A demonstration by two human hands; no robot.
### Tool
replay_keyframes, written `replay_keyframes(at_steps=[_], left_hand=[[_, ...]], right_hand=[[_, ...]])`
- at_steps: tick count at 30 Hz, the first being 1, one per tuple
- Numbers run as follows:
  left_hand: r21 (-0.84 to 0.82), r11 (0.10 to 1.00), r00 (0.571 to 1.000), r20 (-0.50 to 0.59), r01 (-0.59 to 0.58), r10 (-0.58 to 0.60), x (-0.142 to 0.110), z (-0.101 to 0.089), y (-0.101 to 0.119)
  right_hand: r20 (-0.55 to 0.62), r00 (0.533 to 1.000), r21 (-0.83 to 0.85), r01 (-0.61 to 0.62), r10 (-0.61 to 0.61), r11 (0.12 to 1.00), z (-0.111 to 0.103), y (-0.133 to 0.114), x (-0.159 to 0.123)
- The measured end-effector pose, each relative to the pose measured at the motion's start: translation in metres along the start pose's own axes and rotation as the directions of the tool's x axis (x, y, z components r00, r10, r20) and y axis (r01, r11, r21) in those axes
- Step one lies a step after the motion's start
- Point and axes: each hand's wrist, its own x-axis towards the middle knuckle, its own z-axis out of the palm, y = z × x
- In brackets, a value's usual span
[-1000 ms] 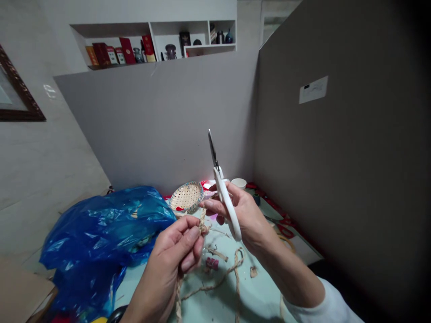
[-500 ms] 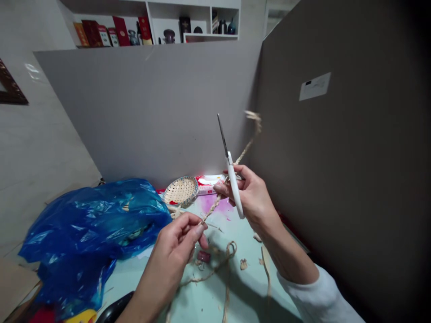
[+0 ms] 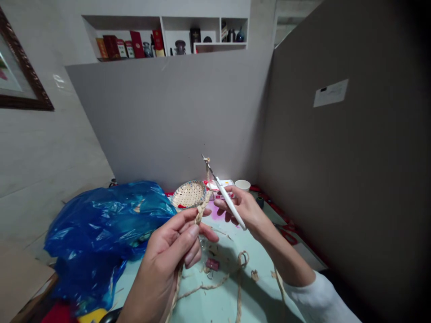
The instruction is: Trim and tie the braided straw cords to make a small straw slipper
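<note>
My left hand (image 3: pixel 173 246) pinches a braided straw cord (image 3: pixel 199 215) between thumb and fingers. Its short end sticks up above the fingertips, and the rest trails down beneath the hand. White-handled scissors (image 3: pixel 229 204) are in my right hand (image 3: pixel 251 208), their blades pointing up and left. Close to the blade tips is a pale bit of straw (image 3: pixel 207 160); whether it joins the braid I cannot tell. More thin cord (image 3: pixel 239 287) lies looped on the pale green table (image 3: pixel 215 309), beside a small dark red piece (image 3: pixel 212 264).
A blue plastic bag (image 3: pixel 101 229) fills the table's left side. Behind my hands stand a woven basket (image 3: pixel 188 194) and a white bowl (image 3: pixel 242 185). Grey panels (image 3: pixel 168 116) close off the back and right. Straw scraps (image 3: pixel 255 274) lie in front.
My right hand and the scissors have come off the braid, and the blades now tilt further left. The long cord end above the right hand is no longer there. The view has shifted.
</note>
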Motion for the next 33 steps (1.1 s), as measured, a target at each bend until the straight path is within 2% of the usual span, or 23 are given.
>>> replay_keyframes(at_steps=[4, 6, 9, 12, 15, 17, 25, 30, 33], left_hand=[[-0.014, 0.998, 0.996, -0.065, -0.058, 0.057, 0.001, -0.003, 0.007], [-0.025, 0.995, 0.992, -0.083, -0.099, 0.096, 0.002, -0.005, 0.010], [-0.058, 0.984, 0.980, -0.122, -0.167, 0.159, 0.004, -0.009, 0.013], [-0.064, 0.974, 0.968, -0.146, -0.216, 0.205, 0.006, -0.014, 0.014], [-0.037, 0.966, 0.953, -0.178, -0.255, 0.245, 0.007, -0.019, 0.015], [-0.007, 0.963, 0.943, -0.207, -0.268, 0.261, 0.007, -0.021, 0.015], [0.254, 0.917, 0.869, -0.318, -0.307, 0.379, 0.008, -0.022, 0.010], [0.357, 0.878, 0.848, -0.307, -0.318, 0.432, 0.008, -0.025, 0.009], [0.410, 0.853, 0.846, -0.281, -0.322, 0.454, 0.009, -0.026, 0.009]], right_hand=[[-0.051, 0.994, -0.094, 0.089, -0.094, 0.992, -0.013, -0.011, -0.005], [-0.057, 0.979, -0.196, 0.179, -0.193, 0.964, -0.022, -0.017, -0.010], [0.080, 0.940, -0.335, 0.339, -0.332, 0.879, -0.033, -0.027, -0.022], [0.276, 0.869, -0.509, 0.495, -0.411, 0.704, -0.038, -0.037, -0.034], [0.390, 0.798, -0.573, 0.601, -0.459, 0.558, -0.035, -0.045, -0.041], [0.414, 0.781, -0.594, 0.621, -0.467, 0.512, -0.031, -0.049, -0.044], [0.416, 0.789, -0.701, 0.595, -0.451, 0.394, -0.028, -0.051, -0.043], [0.444, 0.755, -0.725, 0.619, -0.483, 0.301, -0.034, -0.050, -0.041], [0.448, 0.757, -0.747, 0.609, -0.476, 0.265, -0.039, -0.050, -0.041]])
